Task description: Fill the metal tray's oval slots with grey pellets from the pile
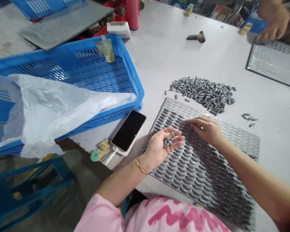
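My left hand (160, 143) is cupped palm up over the tray's left side and holds several small grey pointed-oval pieces (168, 140). Below both hands lies a flat grey tray (241, 133) with rows of slots, many of them filled with the same pieces. My right hand (205, 129) reaches down to the upper rows with thumb and fingertips pinched together; whatever is between them is too small to make out. Just beyond the tray spreads a heap of loose grey pieces (205, 91), with a few strays (250, 119) on its right.
A blue plastic basket (135, 82) with a white plastic sheet (45, 109) stands on the left. Beside it a phone (129, 130) lies with a white cable. A brush (197, 37) lies farther back. At upper right another person's hand (275, 25) touches a second tray (274, 62).
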The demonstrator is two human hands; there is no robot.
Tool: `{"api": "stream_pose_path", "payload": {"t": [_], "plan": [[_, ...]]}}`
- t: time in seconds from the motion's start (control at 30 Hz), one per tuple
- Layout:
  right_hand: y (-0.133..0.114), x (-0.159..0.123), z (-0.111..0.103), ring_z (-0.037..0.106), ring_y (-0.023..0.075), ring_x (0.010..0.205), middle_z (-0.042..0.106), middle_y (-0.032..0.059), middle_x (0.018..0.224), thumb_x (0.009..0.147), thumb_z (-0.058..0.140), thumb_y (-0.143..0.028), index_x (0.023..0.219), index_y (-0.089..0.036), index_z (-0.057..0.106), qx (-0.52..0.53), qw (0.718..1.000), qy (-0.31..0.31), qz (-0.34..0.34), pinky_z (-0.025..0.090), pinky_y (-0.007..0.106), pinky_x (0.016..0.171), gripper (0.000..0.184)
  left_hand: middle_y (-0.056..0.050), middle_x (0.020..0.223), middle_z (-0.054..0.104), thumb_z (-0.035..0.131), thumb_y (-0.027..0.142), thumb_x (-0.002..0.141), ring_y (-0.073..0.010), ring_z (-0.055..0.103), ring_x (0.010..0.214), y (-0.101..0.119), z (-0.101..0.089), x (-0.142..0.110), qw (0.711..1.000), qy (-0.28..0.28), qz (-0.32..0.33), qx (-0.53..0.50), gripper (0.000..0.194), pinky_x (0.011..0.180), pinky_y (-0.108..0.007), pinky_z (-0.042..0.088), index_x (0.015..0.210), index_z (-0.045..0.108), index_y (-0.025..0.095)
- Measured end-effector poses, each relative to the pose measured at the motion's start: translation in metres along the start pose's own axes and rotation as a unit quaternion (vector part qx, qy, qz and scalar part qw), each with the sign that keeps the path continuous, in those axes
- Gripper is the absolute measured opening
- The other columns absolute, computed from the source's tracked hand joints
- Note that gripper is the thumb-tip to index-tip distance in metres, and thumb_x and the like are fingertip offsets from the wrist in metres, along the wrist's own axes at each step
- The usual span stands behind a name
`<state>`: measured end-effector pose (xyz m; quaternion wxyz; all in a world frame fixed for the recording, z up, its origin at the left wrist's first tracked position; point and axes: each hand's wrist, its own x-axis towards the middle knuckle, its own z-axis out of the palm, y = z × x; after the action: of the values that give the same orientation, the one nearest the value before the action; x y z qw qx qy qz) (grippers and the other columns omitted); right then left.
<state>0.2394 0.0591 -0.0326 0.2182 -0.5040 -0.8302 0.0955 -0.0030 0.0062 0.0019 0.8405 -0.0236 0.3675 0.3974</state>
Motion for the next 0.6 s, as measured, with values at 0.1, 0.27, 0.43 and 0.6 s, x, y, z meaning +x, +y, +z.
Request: {"api": "stream_pose_path", "payload": {"t": [0.1,0.27,0.43,0.6], "plan": [[-0.0009,0.0025,0.0003,0.068,0.0228,0.084,0.077,0.0072,0.092,0.095,0.053,-0.027,0.099,-0.025,0.078,-0.029,0.999,-0.012,-0.017,0.055,0.038,0.075,0.025,-0.011,0.1,0.073,0.057,0.019,0.092,-0.0202,0.075,0.083,-0.001,0.0003,0.0002,0.999,0.008,0.032,0.036,0.006,0.075,-0.031,0.061,0.097,0.058,0.015],[0.0026,0.006,-0.001,0.065,0.0231,0.085,0.076,0.0066,0.092,0.097,0.052,-0.028,0.097,-0.023,0.077,-0.079,0.995,-0.033,-0.042,0.052,0.037,0.072,0.026,-0.011,0.092,0.073,0.056,0.025,0.094,-0.0164,0.072,0.07,-0.0015,-0.0001,0.0018,0.998,0.016,0.015,0.055,0.011,0.066,-0.028,0.06,0.091,0.059,0.015],[0.0041,0.007,-0.0034,0.063,0.0232,0.09,0.075,0.0075,0.094,0.097,0.051,-0.027,0.098,-0.022,0.077,-0.109,0.989,-0.061,-0.079,0.049,0.035,0.072,0.026,-0.017,0.107,0.073,0.048,0.014,0.091,-0.0251,0.075,0.092,-0.0026,-0.0023,0.0051,1.0,0.004,0.011,0.016,0.017,0.084,-0.037,0.061,0.1,0.061,0.011],[0.006,0.009,-0.0033,0.063,0.0235,0.087,0.074,0.0089,0.09,0.097,0.049,-0.026,0.097,-0.02,0.076,-0.14,0.981,-0.085,-0.102,0.048,0.036,0.074,0.028,-0.016,0.109,0.073,0.053,0.019,0.094,-0.0229,0.075,0.089,-0.0044,-0.0015,0.0031,0.998,-0.018,0.035,0.058,0.003,0.082,-0.037,0.06,0.095,0.053,0.016]]}}
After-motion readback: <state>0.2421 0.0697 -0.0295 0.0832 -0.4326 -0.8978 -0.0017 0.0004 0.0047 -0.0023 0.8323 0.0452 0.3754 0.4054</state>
